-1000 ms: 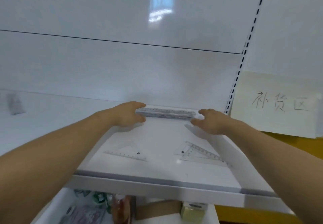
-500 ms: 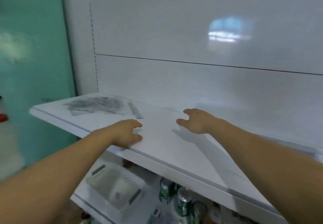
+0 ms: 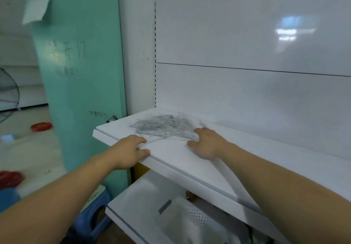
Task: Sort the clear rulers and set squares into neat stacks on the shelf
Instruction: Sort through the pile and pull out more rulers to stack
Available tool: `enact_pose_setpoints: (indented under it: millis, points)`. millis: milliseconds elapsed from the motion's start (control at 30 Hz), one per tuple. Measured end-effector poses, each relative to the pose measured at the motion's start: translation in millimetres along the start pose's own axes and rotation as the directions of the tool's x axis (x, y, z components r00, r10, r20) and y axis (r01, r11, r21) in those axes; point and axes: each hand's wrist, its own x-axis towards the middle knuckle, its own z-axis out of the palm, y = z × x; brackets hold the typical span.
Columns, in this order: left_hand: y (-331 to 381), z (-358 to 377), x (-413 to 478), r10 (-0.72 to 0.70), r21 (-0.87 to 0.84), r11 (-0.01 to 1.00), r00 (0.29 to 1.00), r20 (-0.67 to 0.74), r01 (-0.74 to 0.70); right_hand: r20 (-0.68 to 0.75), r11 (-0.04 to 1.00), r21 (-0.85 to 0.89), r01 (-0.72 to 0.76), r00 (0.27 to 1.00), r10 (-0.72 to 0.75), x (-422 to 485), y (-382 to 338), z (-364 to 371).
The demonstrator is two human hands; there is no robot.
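A loose pile of clear rulers and set squares (image 3: 165, 125) lies at the left end of the white shelf (image 3: 180, 160). My right hand (image 3: 206, 142) rests flat on the shelf with its fingertips at the pile's near right edge, holding nothing. My left hand (image 3: 131, 149) hovers at the shelf's front edge, just short of the pile, fingers loosely bent and empty.
A teal wall (image 3: 79, 72) stands left of the shelf unit. Below the shelf is a lower shelf with a white perforated basket (image 3: 191, 219). A blue stool (image 3: 95, 205) and red dishes (image 3: 40, 126) are on the floor at left. The white back panel (image 3: 247, 72) rises behind the shelf.
My view swung left from the right end of the shelf to its left end. Both hands let go of the ruler stack and moved to the loose pile.
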Motion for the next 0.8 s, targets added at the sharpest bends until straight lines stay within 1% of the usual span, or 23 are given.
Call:
enact_pose_setpoints:
  millis: [100,267,367,433,500,533,667,733,800]
  points:
    - [-14.5,-0.1,28.6,0.032,-0.020,0.999,0.996,-0.086,-0.034,-0.021,1.000,-0.006,0.021,1.000,-0.021,35.8,-7.9,6.1]
    - [-33.1,2.8,89.5,0.053,0.040,0.998,0.992,-0.112,-0.049,-0.022,0.999,0.004,0.048,0.999,-0.047,103.0,-15.7,13.9]
    - [-39.2,-3.1,122.9,0.059,0.117,0.992,0.997,-0.051,-0.053,-0.004,0.997,-0.048,0.054,0.999,-0.054,140.9,-19.4,15.0]
    - [-44.3,-6.2,139.6,0.061,0.167,0.984,0.998,0.010,-0.062,-0.013,0.997,-0.045,0.062,0.998,-0.063,159.8,-19.9,11.9]
    - [-50.9,-7.6,152.1,0.063,0.132,0.989,0.997,0.048,-0.068,-0.019,0.997,0.000,0.072,0.997,-0.072,172.5,-18.8,7.5]
    - [-54.1,-8.3,157.2,0.071,0.097,0.992,0.996,0.046,-0.075,-0.016,0.997,0.026,0.070,0.997,-0.070,175.8,-18.2,5.6]
    - [-58.0,-14.9,171.3,0.174,0.048,0.984,0.985,-0.005,-0.173,-0.014,0.997,0.074,0.037,0.999,-0.036,178.0,-16.4,3.4]
    - [-58.5,-18.7,178.7,0.207,0.013,0.978,0.978,-0.003,-0.207,0.026,0.996,0.083,0.023,0.999,-0.025,172.5,-16.3,0.4]
    - [-59.2,-21.4,185.2,0.238,-0.008,0.971,0.971,0.026,-0.238,0.082,0.999,0.040,0.007,0.997,-0.010,164.1,-18.4,-2.4]
